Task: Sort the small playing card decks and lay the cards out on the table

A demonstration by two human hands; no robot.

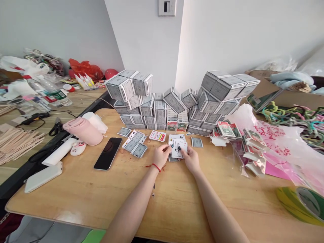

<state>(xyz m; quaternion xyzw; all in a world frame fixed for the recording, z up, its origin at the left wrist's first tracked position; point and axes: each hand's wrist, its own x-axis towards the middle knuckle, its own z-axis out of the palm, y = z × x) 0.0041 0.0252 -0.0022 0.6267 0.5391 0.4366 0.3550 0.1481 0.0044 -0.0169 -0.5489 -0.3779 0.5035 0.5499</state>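
Left hand [162,157] and right hand [192,161] pinch joker card [180,153] between them, over counter [177,199]. Playing-card structure [172,100] stands along far edge. Black smartphone [108,153] lies toward left edge; green-yellow tape roll [291,203] toward right edge.

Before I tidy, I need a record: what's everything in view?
card blocks: many, grey, back
held cards: uncounted, white, centre
loose cards: several, grey-white, centre
phone: one, black, left
mouse: one, white, left
rolls: two, pink and white, left
slab: one, white, left edge
card boxes: several, red-green, right
tape: one, yellow-green, right
plastic: uncounted, pink-white, right
cords: many, multicoloured, right
carton: one, brown, right back
sticks: many, tan, left
bottles: two, clear, left back
bag: one, red, left back
switch: one, white, wall
table: one, light brown, centre
left hand: one, red bracelet, centre
right hand: one, bare, centre
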